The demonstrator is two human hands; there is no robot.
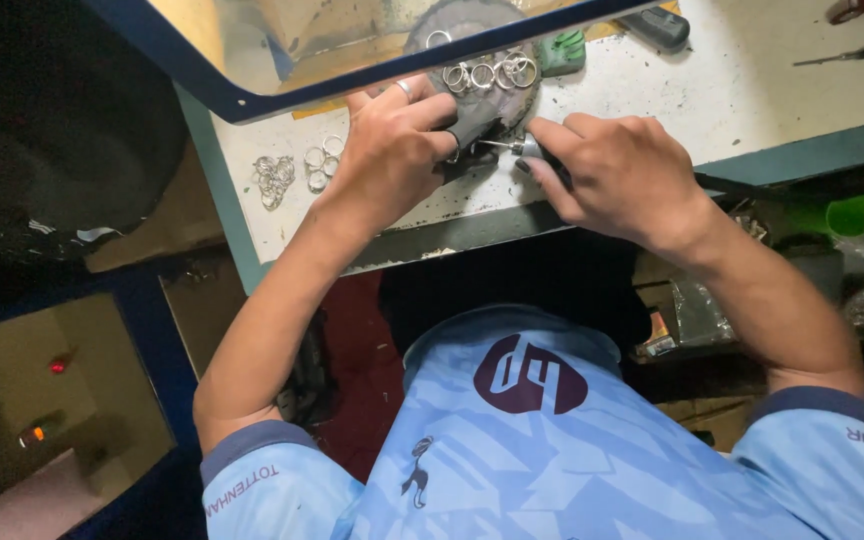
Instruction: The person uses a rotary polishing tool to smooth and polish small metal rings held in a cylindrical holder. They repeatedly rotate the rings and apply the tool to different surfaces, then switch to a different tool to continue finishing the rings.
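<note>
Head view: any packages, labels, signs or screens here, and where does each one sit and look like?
Clear plastic bag: under the bench at right, crinkled, see-through.
Small packet: beside that bag, flat, reddish and dark.
Round emblem: on the light blue shirt, dark maroon with white shapes.
No screens or signs in view.

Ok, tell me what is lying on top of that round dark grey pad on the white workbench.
A row of small silver metal rings lies across the round dark grey pad. The left hand covers the pad's near edge, so anything beneath it is hidden.
</note>
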